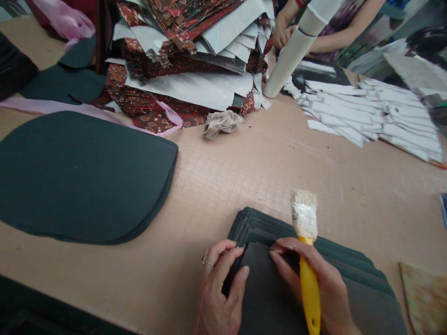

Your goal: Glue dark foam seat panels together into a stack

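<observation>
A stepped stack of dark grey sheets [258, 221] with rounded corners lies at the table's near edge. My left hand [223, 284], wearing a ring, rests at the left edge of its top sheet [267, 298], thumb and fingers apart. In my right hand [324, 284] is a paintbrush [309, 279] with a yellow handle, its pale, caked bristles pointing away from me. The thumb and index finger of that same hand pinch at the top sheet's far edge. How the other right fingers hold the handle is partly hidden.
Dark oval-ended panels [84, 181] lie stacked at left. Behind are bundled patterned pieces [181, 88], a crumpled rag [221, 124] and a pale upright pipe [296, 51]. White strips [373, 116] spread at right, near a co-worker's arms [345, 30]. A stained pad [424, 298] sits near right.
</observation>
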`<state>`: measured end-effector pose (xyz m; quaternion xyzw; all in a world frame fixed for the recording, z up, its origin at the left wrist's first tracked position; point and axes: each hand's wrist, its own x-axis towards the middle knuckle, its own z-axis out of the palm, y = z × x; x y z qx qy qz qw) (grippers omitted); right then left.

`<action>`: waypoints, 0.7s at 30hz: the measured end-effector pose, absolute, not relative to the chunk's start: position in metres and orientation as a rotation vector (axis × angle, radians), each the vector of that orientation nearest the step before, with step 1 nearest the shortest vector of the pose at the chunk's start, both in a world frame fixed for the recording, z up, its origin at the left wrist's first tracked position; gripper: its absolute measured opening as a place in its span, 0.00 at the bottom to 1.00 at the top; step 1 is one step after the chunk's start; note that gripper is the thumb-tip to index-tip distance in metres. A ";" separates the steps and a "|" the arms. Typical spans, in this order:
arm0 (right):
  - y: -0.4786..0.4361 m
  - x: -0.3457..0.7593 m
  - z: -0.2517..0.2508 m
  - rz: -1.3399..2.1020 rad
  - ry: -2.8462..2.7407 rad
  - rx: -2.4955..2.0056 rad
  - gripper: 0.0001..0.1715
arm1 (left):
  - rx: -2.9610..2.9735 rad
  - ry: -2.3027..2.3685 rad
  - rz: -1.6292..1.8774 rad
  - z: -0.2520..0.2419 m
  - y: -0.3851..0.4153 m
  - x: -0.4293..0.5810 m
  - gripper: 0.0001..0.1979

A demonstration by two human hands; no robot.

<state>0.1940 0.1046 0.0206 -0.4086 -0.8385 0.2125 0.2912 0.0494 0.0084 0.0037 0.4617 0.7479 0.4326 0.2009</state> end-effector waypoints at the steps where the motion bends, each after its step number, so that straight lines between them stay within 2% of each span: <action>1: 0.105 0.193 0.021 0.573 -2.231 -1.095 0.05 | 1.287 2.088 1.221 0.004 0.009 0.050 0.10; 10: 0.110 0.201 0.019 0.629 -2.364 -1.110 0.11 | 1.283 2.087 1.250 0.005 0.012 0.048 0.08; 21: 0.106 0.188 0.025 0.433 -2.414 -1.101 0.07 | 1.323 2.115 1.277 0.001 0.012 0.050 0.08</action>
